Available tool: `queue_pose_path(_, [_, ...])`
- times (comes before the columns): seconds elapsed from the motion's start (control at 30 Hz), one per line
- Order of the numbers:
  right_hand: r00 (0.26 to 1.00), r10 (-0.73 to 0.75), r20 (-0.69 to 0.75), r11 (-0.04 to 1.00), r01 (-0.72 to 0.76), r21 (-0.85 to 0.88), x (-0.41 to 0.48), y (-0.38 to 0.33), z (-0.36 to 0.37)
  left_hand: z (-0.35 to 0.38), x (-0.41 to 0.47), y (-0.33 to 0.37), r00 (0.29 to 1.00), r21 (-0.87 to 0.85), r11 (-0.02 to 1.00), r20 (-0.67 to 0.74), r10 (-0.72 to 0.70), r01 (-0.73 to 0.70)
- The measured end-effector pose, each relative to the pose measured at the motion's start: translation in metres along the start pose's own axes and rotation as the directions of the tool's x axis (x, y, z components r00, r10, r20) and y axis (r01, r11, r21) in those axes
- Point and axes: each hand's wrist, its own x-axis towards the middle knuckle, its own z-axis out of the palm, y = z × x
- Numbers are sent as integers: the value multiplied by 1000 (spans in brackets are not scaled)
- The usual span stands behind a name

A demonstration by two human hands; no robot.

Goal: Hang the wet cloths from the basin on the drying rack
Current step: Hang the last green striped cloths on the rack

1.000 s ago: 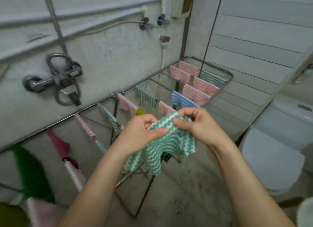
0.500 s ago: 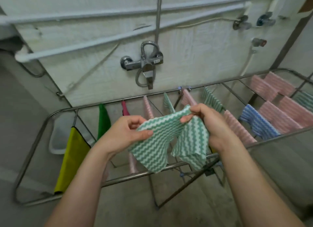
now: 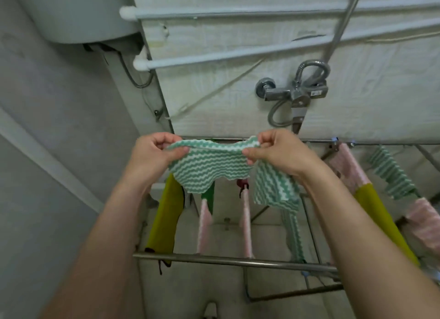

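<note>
Both hands have moved apart since the earlier frame, and the zigzag cloth (image 3: 209, 168), which was bunched between them, is now spread out flat. The view has also turned toward the left end of the drying rack (image 3: 214, 260).

The left hand (image 3: 152, 159) pinches the upper left corner of the cloth: its thumb lies on the near face and its other fingers (image 3: 156, 140) are curled behind the edge. The right hand (image 3: 283, 154) pinches the upper edge in the same way, with the thumb in front and the fingers (image 3: 269, 140) curled over the top. Between the two grips the upper edge runs almost straight, with a small dip in the middle. The part between the hands hangs as a flat sheet, and the remaining part falls in a fold under the right palm.

The cloth is held in the air above the rails at the left part of the rack, and I cannot tell if its lower edge touches any rail. Below it hang a yellow cloth (image 3: 166, 218) at the left end and two pink cloths (image 3: 203, 225) beside it. On the wall behind are a metal tap (image 3: 295, 95) and white pipes (image 3: 262, 52).
</note>
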Motion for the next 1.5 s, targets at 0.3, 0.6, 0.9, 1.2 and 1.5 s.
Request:
queue_pose_path(0.3, [993,115,20,959,-116,259,91,-31,63,-50,81,-35,975,39,989,-181,-130,140])
queue_pose_path(0.6, [971,168,-170,914,-89,396,165,-14,109,-60,144,-72,966,-217,957,-133,-222,190])
queue_pose_path(0.9, [904,368,-215,899,-287,331,184,30,170,-68,160,-127,921,-294,892,-81,-380,342])
queue_pose_path(1.2, [864,496,87,855,-468,-222,203,76,205,-62,142,-204,860,179,842,-77,-504,509])
queue_pose_path(1.5, [925,380,11,924,-378,-61,264,62,200,-57,160,-223,821,403,793,152,-551,458])
